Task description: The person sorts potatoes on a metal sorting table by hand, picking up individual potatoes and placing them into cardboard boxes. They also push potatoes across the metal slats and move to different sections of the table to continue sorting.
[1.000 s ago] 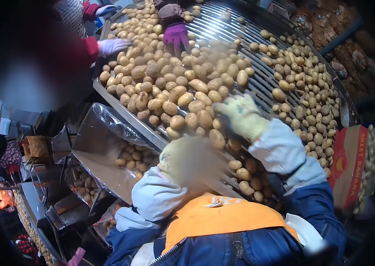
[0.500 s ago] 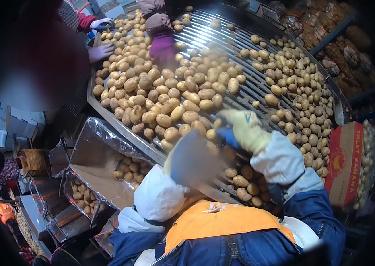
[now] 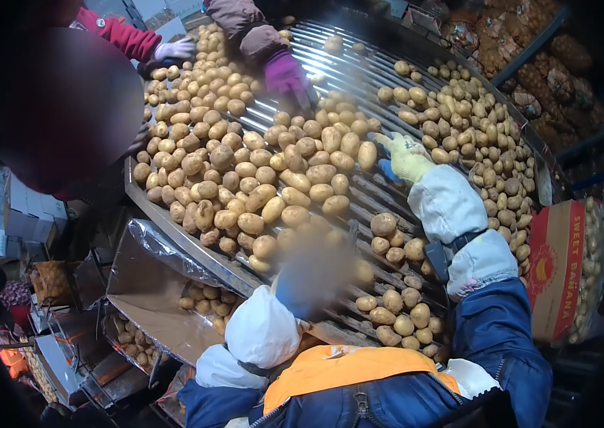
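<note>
My right hand [image 3: 405,158], in a pale yellow and blue glove, reaches over the metal roller table [image 3: 380,189], its fingers apart at the right edge of the big potato pile [image 3: 245,171]. No potato shows inside it. My left hand [image 3: 309,274], in a blue glove, is low at the pile's near edge; a grey blur hides its fingers and anything they hold. Small groups of potatoes [image 3: 402,317] lie on the rollers between my forearms. More potatoes [image 3: 494,135] are spread along the table's right side.
Across the table a co-worker's purple-gloved hand [image 3: 289,77] is at the pile; another person's white glove [image 3: 175,50] is at the upper left. A lined carton [image 3: 145,278] stands at the lower left, a red and brown carton [image 3: 555,271] at the right.
My right hand has moved up and away from my left hand, exposing rollers and potatoes. My left hand has shifted slightly down. The purple-gloved hand has moved right, and the pile has shifted and opened near it.
</note>
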